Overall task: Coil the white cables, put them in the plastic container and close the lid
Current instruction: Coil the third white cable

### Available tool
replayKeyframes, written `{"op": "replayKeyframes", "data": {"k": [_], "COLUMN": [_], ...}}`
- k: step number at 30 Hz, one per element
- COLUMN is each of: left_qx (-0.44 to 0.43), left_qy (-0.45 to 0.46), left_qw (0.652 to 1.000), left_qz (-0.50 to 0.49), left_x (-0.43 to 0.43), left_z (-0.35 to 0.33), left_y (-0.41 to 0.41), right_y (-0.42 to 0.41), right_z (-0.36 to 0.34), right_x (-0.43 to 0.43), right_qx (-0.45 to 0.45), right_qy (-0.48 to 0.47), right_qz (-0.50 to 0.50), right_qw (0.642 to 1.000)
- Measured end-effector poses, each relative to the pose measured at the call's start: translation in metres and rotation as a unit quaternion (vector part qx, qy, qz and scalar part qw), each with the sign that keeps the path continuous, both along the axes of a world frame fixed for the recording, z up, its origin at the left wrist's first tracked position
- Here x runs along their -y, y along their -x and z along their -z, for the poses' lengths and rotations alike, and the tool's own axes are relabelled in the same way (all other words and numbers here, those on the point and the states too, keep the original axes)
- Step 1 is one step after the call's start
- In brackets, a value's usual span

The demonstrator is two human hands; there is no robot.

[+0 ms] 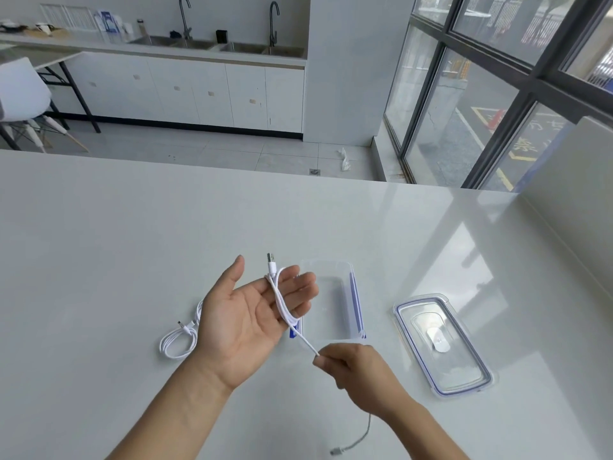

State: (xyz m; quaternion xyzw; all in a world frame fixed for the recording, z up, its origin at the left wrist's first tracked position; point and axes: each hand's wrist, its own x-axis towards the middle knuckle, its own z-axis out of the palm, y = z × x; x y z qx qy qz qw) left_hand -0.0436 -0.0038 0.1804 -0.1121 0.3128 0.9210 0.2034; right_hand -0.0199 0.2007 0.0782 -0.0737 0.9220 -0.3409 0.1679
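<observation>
Currently coiling | my left hand (245, 322) lies spread flat, white cable (280, 300) looped round its fingers | right hand (353, 366) pinches the tail | second cable (179, 341) lies coiled on table | next: wrap remaining slack, drop into lidless container (331, 303); lid (442, 343) beside it.

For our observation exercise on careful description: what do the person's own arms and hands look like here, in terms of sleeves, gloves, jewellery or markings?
Both forearms are bare as far as the frame shows, with no sleeves in view. The left hand and right hand wear no gloves. No rings, watch, bracelets or markings are visible on either hand or wrist.
</observation>
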Motion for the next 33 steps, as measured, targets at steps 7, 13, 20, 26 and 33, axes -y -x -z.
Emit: {"op": "replayKeyframes", "data": {"k": [7, 13, 20, 26, 33], "left_qx": [-0.057, -0.160, -0.130, -0.118, -0.074], "left_qy": [0.055, 0.406, 0.444, 0.230, 0.049], "left_qw": [0.987, 0.826, 0.838, 0.946, 0.995], "left_qz": [0.139, 0.357, 0.287, 0.194, 0.043], "left_x": [0.002, -0.005, -0.023, -0.023, -0.027], "left_z": [0.002, 0.011, 0.020, 0.021, 0.008], "left_y": [-0.010, -0.018, -0.017, -0.014, -0.008], "right_y": [0.020, 0.040, 0.024, -0.005, -0.033], "right_z": [-0.014, -0.063, -0.118, -0.106, -0.080], "right_x": [-0.015, -0.014, 0.009, 0.018, 0.031], "right_qx": [0.006, 0.094, -0.087, -0.145, -0.213], "right_qy": [0.004, 0.205, 0.033, 0.080, 0.154], "right_qz": [-0.006, 0.067, 0.010, 0.066, 0.081], "right_qw": [1.000, 0.972, 0.996, 0.984, 0.961]}}
